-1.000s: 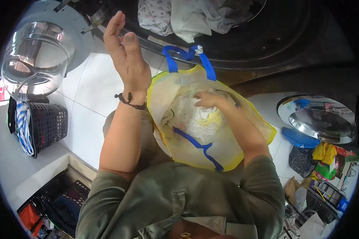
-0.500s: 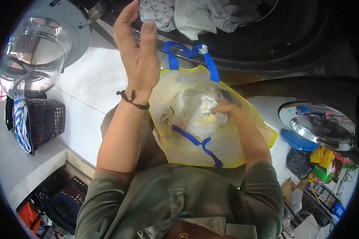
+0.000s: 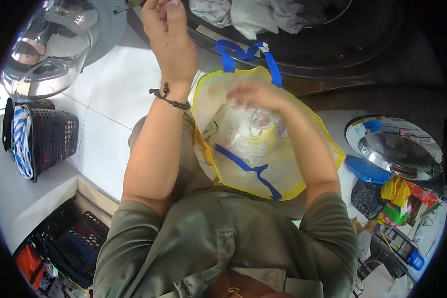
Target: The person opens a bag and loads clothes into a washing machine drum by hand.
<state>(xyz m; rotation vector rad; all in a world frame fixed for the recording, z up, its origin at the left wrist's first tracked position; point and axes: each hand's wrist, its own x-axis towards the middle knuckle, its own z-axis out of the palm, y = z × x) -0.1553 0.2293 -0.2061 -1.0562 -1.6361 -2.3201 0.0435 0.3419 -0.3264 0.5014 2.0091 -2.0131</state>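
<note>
My left hand [image 3: 170, 44] is raised at the top edge of the view, beside the dark machine front, its thumb up and fingers apart, partly cut off. I see nothing in it; a dark beaded bracelet [image 3: 170, 101] circles its wrist. Over the mouth of a translucent bag [image 3: 208, 107] with yellow trim and blue handles, my right hand [image 3: 253, 95] is smeared by motion, so its fingers cannot be read. Inside the bag lie white and pale yellow cloths [image 3: 256, 134]. White cloths [image 3: 256, 17] and a floral one [image 3: 211, 11] sit in the machine's round opening.
A round glass door [image 3: 44, 54] stands open at upper left, above a black perforated basket [image 3: 54, 131] with striped cloth. Another dark basket [image 3: 87, 236] is at lower left. At right are a round machine door [image 3: 395, 146], a blue basin [image 3: 365, 169] and bagged items.
My right hand has come up out of the bag's contents, moving left and away from me. My left hand stays raised near the machine, slightly higher in view, as the view shifts a little.
</note>
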